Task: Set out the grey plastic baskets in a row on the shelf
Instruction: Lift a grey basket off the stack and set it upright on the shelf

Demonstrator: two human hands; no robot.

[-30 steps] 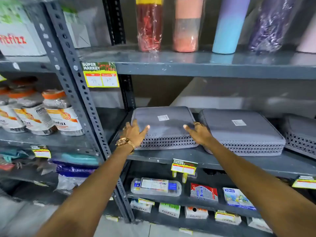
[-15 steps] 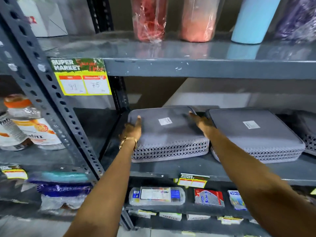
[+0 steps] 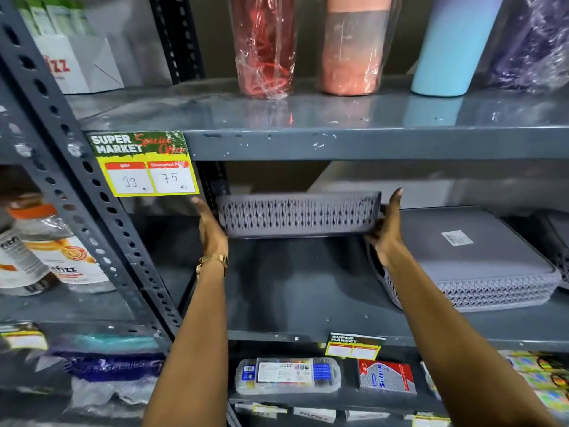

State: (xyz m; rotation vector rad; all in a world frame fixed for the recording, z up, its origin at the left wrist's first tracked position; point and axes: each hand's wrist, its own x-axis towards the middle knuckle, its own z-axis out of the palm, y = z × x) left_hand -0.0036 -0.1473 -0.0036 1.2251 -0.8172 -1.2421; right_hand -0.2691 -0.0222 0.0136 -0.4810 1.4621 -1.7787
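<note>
A grey plastic basket (image 3: 297, 214) with a perforated wall hangs in the air above the middle shelf (image 3: 295, 303), its long side facing me. My left hand (image 3: 210, 229) presses its left end and my right hand (image 3: 387, 229) presses its right end, so both hold it between them. A second grey basket (image 3: 474, 257) lies upside down on the shelf at the right, a white sticker on its base. Part of a third grey basket (image 3: 562, 241) shows at the far right edge.
The upper shelf (image 3: 338, 140) sits close above the lifted basket and carries wrapped tumblers (image 3: 264, 47). A slotted upright post (image 3: 80, 192) stands at the left, bottles (image 3: 55, 254) beyond it. A price tag (image 3: 144, 164) hangs from the upper shelf. Boxed goods fill the lower shelf.
The left basket was lying upside down on the shelf with my hands on its sides. Now my hands have raised it off the shelf and tipped it so its side wall faces me.
</note>
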